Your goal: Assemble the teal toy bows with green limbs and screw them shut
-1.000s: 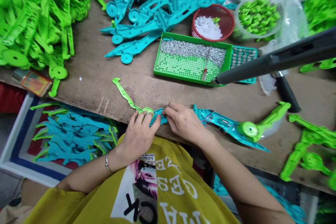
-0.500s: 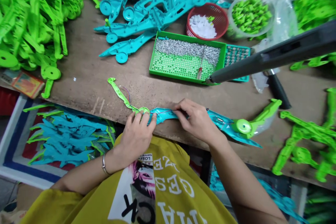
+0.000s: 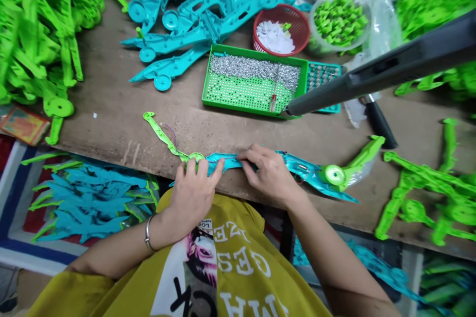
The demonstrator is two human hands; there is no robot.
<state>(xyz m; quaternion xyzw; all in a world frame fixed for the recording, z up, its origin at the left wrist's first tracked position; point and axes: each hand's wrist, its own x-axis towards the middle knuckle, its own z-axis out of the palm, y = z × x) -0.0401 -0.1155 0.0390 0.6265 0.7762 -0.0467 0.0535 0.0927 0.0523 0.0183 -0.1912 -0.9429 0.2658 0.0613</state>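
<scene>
A long blue plastic frame (image 3: 303, 171) lies along the table's front edge, its inner side facing up. A green arm (image 3: 161, 133) sticks out at its left end and another green arm (image 3: 359, 163) at its right end. My left hand (image 3: 195, 193) grips the left part of the frame near the green round joint, fingers curled over it. Thin red and blue wires (image 3: 171, 133) loop up beside the left green arm. My right hand (image 3: 267, 173) pinches a thin wire (image 3: 227, 159) over the middle of the frame; its fingertips partly hide the wire's end.
Behind the frame stands a green basket (image 3: 238, 107) of small silver screws. A dark grey tool (image 3: 364, 72) reaches over its right corner. Red basket (image 3: 280, 52), tub of green pieces (image 3: 340, 22), black-handled tool (image 3: 379, 121), blue frames (image 3: 208, 34) and green parts (image 3: 40, 29) surround it.
The whole view has shifted slightly, so most things appear farther left. My right hand stays pinched on the wire and has come slightly closer to my left hand, which still holds the frame.
</scene>
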